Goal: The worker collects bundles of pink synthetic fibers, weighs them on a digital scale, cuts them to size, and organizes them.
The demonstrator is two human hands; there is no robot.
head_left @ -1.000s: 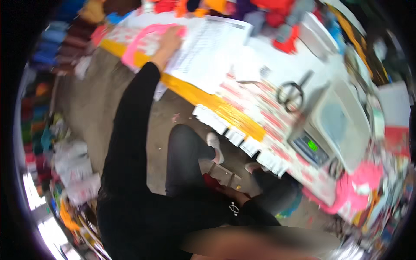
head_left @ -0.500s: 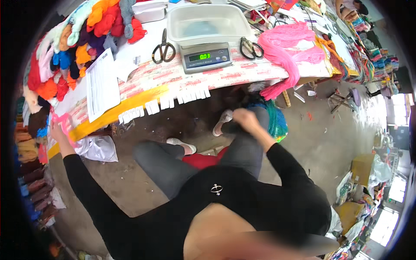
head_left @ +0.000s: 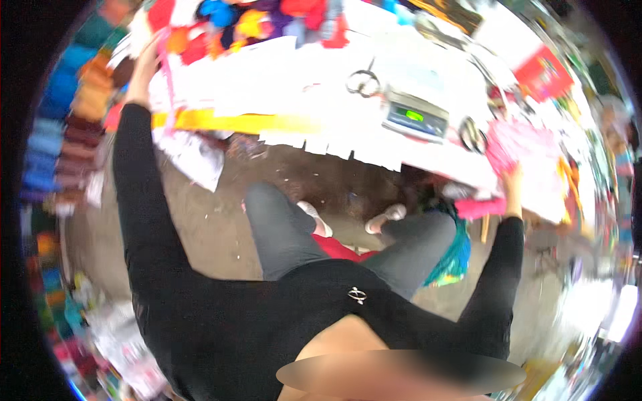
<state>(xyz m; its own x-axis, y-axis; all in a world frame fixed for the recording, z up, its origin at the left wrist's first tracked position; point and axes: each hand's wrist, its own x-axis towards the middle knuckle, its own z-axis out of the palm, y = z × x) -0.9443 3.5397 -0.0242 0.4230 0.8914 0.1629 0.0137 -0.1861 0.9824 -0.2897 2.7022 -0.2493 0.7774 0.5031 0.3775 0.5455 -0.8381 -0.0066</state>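
The pink yarn [head_left: 518, 144] lies at the table's [head_left: 334, 127] right end, the right hand [head_left: 513, 179] closed on it. The left hand [head_left: 144, 63] touches the far left; grip unclear. 2 scissors [head_left: 363, 81] flank the scale [head_left: 414, 119].

Between your outstretched arms the surface [head_left: 281, 87] lies mostly flat under white sheets [head_left: 261, 80], open to pass over. Scissors [head_left: 363, 81] and the scale [head_left: 416, 117] block the middle-right; yarn [head_left: 247, 20] crowds the far edge.
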